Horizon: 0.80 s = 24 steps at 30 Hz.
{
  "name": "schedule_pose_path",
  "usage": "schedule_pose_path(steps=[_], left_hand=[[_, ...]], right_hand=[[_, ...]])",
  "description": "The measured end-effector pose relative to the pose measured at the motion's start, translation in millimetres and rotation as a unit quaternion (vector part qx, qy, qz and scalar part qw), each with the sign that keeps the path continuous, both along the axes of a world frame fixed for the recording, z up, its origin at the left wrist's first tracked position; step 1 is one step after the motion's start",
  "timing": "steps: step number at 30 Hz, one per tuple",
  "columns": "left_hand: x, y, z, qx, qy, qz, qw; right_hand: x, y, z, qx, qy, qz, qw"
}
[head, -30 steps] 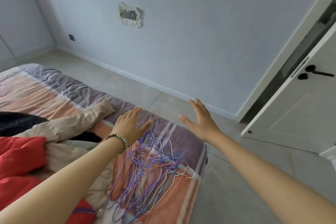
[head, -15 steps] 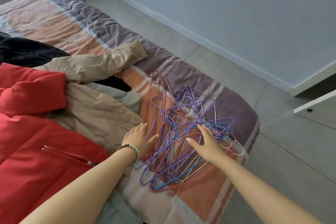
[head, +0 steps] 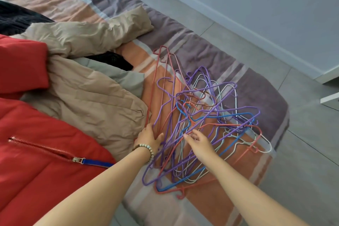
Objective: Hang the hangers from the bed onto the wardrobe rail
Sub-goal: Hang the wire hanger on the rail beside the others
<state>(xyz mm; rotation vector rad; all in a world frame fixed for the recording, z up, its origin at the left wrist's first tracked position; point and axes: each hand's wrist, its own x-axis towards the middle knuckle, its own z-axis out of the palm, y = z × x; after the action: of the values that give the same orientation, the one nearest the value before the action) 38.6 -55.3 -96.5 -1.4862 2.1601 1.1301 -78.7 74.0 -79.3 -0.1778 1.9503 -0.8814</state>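
A tangled pile of wire hangers in purple, blue, red and white lies on the striped cover at the corner of the bed. My left hand, with a bead bracelet at the wrist, rests flat on the pile's left edge, fingertips against a long red hanger. Over the middle of the pile, my right hand touches the wires with loosely spread fingers. Neither hand holds a hanger. No wardrobe rail is in view.
A red padded jacket and a beige jacket lie on the bed left of the hangers, with a black garment behind. Grey tiled floor runs along the bed's right side to the wall. A white door edge shows at far right.
The view has tilted down from the wall and door to the bed. Both hands came down from the air onto the hanger pile, the right hand moving toward its middle.
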Motion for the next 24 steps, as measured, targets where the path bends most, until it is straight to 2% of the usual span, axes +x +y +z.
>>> schedule_pose_path(steps=[3,6,9,14,20,24], left_hand=[[0.6,-0.7,3.6,-0.02,0.076,0.063,0.995],[0.8,0.9,14.2,-0.031,0.189,0.113,0.975],[-2.9,-1.8,30.5,-0.018,0.258,0.14,0.956],[-28.0,-0.6,96.5,0.027,0.329,0.119,0.936],[-78.5,36.5,197.1,0.142,0.399,0.114,0.898],[-121.1,76.1,279.0,0.189,0.439,0.058,0.876]], right_hand=[[2.5,-8.5,-2.4,-0.004,-0.024,-0.036,0.999],[3.5,-15.6,4.9,-0.038,-0.041,-0.082,0.995],[-2.6,-21.8,24.6,-0.087,-0.047,-0.12,0.988],[-34.1,-24.5,90.0,-0.223,-0.14,-0.216,0.94],[-79.9,9.6,191.6,-0.299,-0.081,-0.256,0.916],[-117.5,54.3,275.3,-0.371,-0.029,-0.329,0.868]])
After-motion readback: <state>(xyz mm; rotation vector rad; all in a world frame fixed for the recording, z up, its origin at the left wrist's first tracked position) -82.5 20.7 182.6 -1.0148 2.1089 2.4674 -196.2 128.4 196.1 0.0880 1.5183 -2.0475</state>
